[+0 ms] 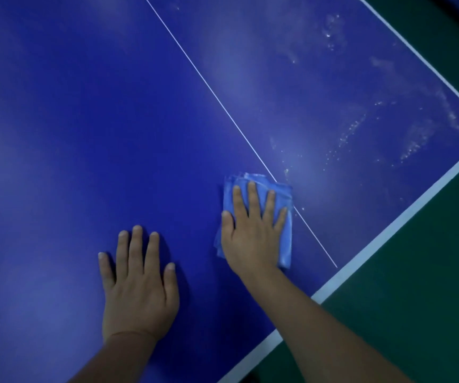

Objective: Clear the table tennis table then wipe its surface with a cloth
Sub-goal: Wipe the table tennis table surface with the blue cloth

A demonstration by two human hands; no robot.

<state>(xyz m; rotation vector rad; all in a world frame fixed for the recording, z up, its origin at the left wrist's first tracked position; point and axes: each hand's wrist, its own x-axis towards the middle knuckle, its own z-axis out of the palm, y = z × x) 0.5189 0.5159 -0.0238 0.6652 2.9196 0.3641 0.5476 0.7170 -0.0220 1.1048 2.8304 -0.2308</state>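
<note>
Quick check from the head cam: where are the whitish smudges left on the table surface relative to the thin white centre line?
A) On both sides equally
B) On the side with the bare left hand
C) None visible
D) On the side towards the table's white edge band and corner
D: the whitish smudges lie beyond the centre line from the left hand, near the white edge band; the right hand presses the cloth at the line.

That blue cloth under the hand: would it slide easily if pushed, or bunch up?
The cloth looks soft and folded in layers, so probably floppy and light. The flat right hand pins it; pushed that way it likely slides over the smooth table without bunching.
</note>
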